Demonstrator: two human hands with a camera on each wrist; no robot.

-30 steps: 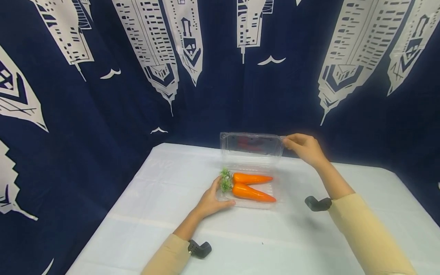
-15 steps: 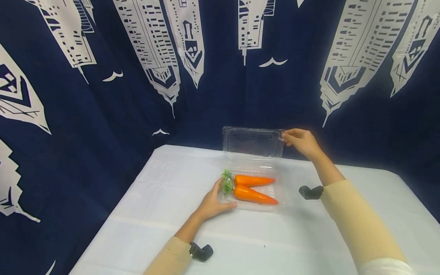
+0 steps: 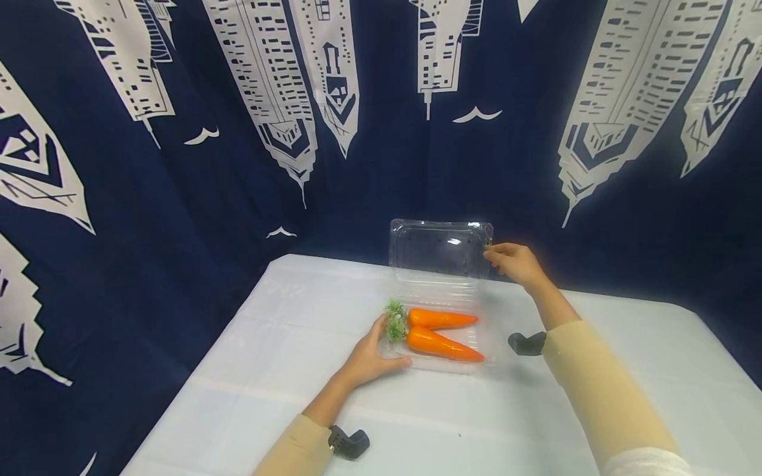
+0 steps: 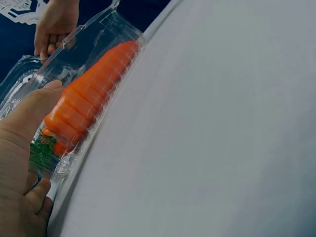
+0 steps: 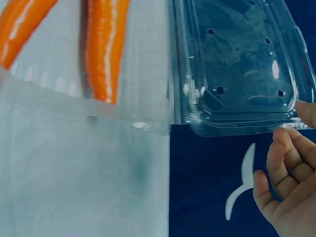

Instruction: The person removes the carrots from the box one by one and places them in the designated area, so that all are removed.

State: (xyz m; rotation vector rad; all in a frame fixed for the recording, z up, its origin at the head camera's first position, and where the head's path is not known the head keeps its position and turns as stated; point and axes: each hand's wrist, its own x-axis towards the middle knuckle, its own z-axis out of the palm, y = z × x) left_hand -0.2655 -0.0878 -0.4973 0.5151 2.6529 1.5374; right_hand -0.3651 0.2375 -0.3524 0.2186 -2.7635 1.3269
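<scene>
On the table lies a clear plastic clamshell container [image 3: 485, 344], its hinged lid [image 3: 440, 254] raised at the back. Two orange carrots [image 3: 443, 345] with green leafy tops [image 3: 395, 320] lie side by side inside the base, tops to the left. My left hand [image 3: 366, 357] grips the base's left end, thumb along the front rim and fingers round the far side. At the lid's right edge, my right hand [image 3: 514, 261] pinches the plastic between thumb and fingers. In the right wrist view, small holes show in the lid [image 5: 242, 59].
A white cloth covers the table [image 3: 238, 370]. Behind it hangs a dark blue curtain [image 3: 369, 192] printed with white buildings, close to the raised lid. Dark devices sit on both wrists, such as the left wrist device [image 3: 351, 443].
The lid has swung up and stands more upright, with my right hand holding its edge throughout. My left hand keeps its place on the base. The head view has shifted slightly.
</scene>
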